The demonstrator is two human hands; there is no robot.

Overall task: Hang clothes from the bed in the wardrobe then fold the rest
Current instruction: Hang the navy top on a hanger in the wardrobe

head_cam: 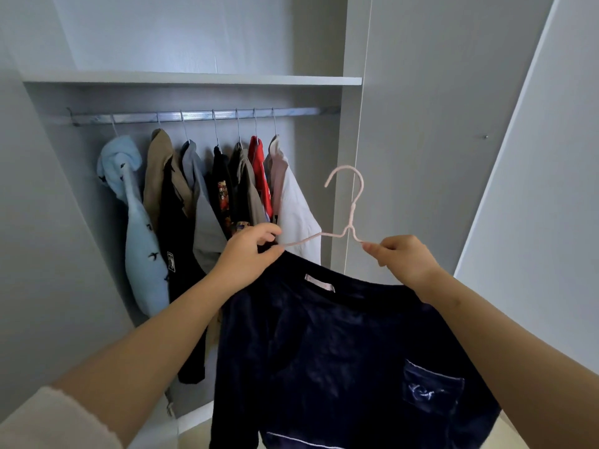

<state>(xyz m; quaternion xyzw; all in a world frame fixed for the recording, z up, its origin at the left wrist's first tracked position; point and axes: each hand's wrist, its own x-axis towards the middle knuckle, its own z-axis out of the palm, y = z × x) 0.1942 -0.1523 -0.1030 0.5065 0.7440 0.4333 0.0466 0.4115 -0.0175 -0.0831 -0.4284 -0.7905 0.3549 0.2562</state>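
Inside the wardrobe (64, 222), a row of garments (207, 202) hangs from a rail (201, 115) just beneath a shelf (194, 80), filling the rail's left and middle. In front of them, the left hand (249, 254) and right hand (402, 260) pinch either end of a hanger (348, 202), with a top (324, 345) hanging below. A door panel (437, 140) stands behind the hanger, to the right.

Both hands up at the open wardrobe (351, 131): left hand (249, 254) and right hand (402, 259) each pinch an arm of a pink hanger (348, 205), navy velvet top (324, 351) draped below; seven garments on the rail (201, 116).
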